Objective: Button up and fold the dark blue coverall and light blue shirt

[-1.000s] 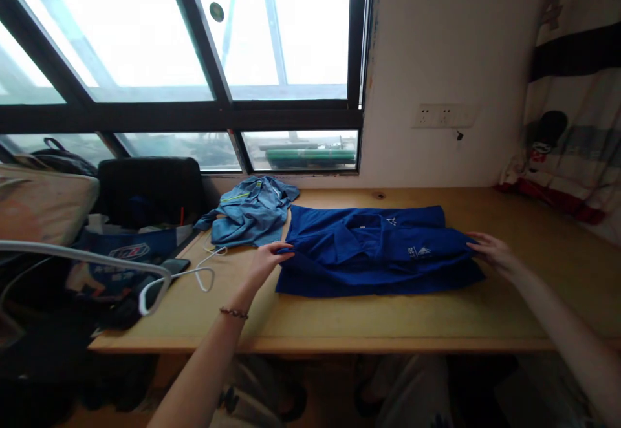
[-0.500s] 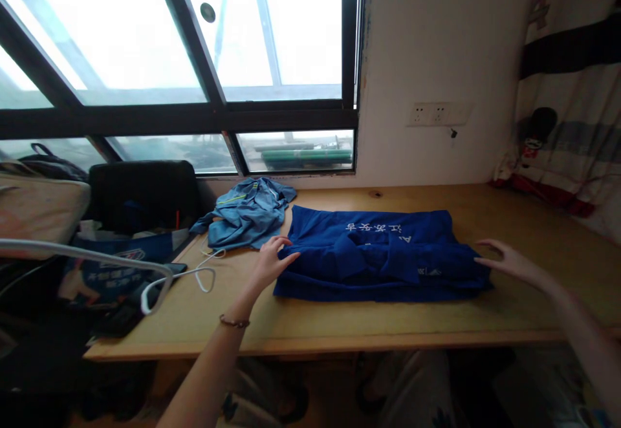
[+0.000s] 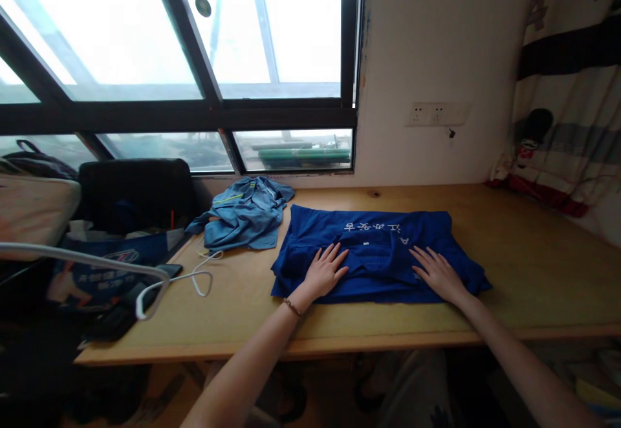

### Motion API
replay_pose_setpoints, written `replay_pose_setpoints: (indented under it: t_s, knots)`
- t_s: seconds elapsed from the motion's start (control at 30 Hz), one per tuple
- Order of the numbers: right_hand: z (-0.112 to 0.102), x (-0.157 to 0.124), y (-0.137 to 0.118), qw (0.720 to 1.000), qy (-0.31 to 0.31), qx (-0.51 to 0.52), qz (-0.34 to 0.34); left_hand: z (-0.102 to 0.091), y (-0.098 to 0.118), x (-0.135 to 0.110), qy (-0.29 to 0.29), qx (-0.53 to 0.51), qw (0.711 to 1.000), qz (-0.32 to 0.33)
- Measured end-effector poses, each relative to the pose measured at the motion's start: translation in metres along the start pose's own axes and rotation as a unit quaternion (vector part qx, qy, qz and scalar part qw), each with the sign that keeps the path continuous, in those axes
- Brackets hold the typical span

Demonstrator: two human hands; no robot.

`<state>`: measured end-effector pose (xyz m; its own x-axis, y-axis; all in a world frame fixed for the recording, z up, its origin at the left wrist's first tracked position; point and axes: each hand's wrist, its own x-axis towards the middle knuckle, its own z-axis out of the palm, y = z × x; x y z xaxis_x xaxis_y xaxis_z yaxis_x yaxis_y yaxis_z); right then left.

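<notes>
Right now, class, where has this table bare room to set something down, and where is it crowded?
Widest: the table right of the blue shirt, towards the curtain. Smaller: between that shirt and the cable. Crowded: the shirt, with the left hand and right hand on it, and the left end, with the cable and pale garment.

Left hand [image 3: 326,274] and right hand [image 3: 440,277] palm-down, probably flat, fingers [image 3: 333,253] spread, both forearms [image 3: 257,358] angled inward.

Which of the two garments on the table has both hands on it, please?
The dark blue garment with white lettering: the left hand and right hand rest on it, while the lighter blue garment lies crumpled, untouched.
</notes>
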<state>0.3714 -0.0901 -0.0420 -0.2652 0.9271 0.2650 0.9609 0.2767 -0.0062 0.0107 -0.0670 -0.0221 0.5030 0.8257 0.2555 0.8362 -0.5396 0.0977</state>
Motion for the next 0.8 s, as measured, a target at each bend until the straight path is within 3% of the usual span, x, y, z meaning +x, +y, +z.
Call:
replay_pose_setpoints:
  t_s: [0.13, 0.23, 0.33, 0.4, 0.5, 0.6, 0.67, 0.8]
  knots:
    - [-0.006, 0.000, -0.007, 1.000, 0.006, -0.016, 0.009, -0.006, 0.001, -0.006, 0.051, 0.039, 0.993, -0.095]
    - [-0.009, -0.005, -0.011, 0.996, 0.045, -0.061, 0.056, -0.016, -0.010, -0.013, 0.063, 0.072, 0.981, -0.171]
    - [-0.007, -0.020, 0.004, 0.979, 0.097, -0.096, 0.152, -0.025, -0.035, -0.023, 0.030, 0.083, 0.967, -0.240]
    - [-0.002, -0.034, 0.025, 0.973, 0.098, -0.083, 0.193, -0.030, -0.054, -0.030, -0.017, 0.055, 0.961, -0.270]
    - [0.011, -0.054, 0.063, 0.985, 0.059, -0.027, 0.162, -0.032, -0.080, -0.038, -0.088, -0.026, 0.962, -0.258]
    - [0.026, -0.066, 0.089, 0.987, 0.049, 0.009, 0.154, -0.036, -0.098, -0.045, -0.108, -0.093, 0.963, -0.230]
    - [0.033, -0.069, 0.096, 0.984, 0.053, 0.012, 0.170, -0.043, -0.106, -0.052, -0.109, -0.132, 0.964, -0.204]
    - [0.036, -0.067, 0.096, 0.984, 0.054, 0.009, 0.169, -0.058, -0.112, -0.065, -0.136, -0.174, 0.972, -0.082]
